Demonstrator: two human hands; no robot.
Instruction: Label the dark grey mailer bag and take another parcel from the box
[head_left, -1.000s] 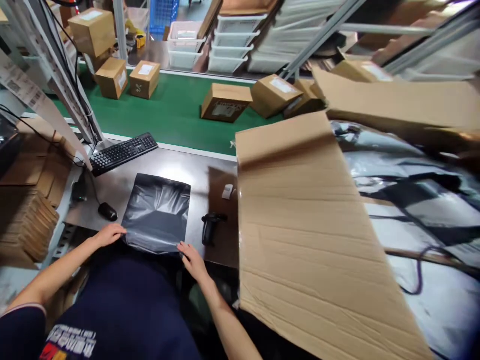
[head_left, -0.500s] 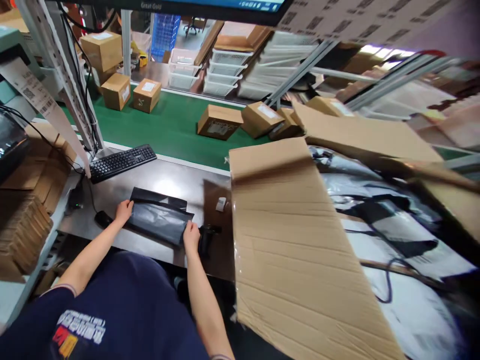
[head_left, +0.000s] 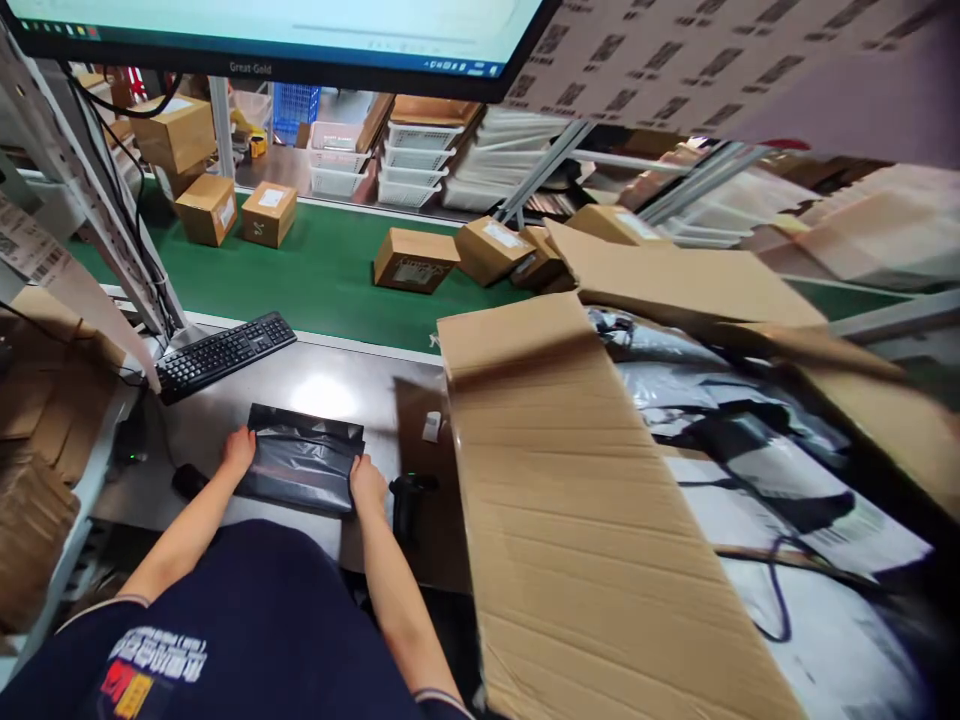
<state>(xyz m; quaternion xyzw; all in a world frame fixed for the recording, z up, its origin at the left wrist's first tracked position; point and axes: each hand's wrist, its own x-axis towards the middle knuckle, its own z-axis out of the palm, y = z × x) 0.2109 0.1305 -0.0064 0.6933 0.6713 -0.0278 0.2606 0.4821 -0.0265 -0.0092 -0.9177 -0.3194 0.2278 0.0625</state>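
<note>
A keyboard (head_left: pixel 225 352) lies at the far left of the table (head_left: pixel 375 395); nearer, the left hand (head_left: pixel 238 450) grips one end of a folded black bag (head_left: pixel 302 461), the right hand (head_left: pixel 367 483) the other; a scanner (head_left: pixel 407 497) sits just beside it, then a big cardboard sheet (head_left: pixel 585 500).

keyboard (head_left: pixel 225 352) ahead, cardboard flap (head_left: pixel 570 500) right — bare desk (head_left: pixel 330 385) between
</note>
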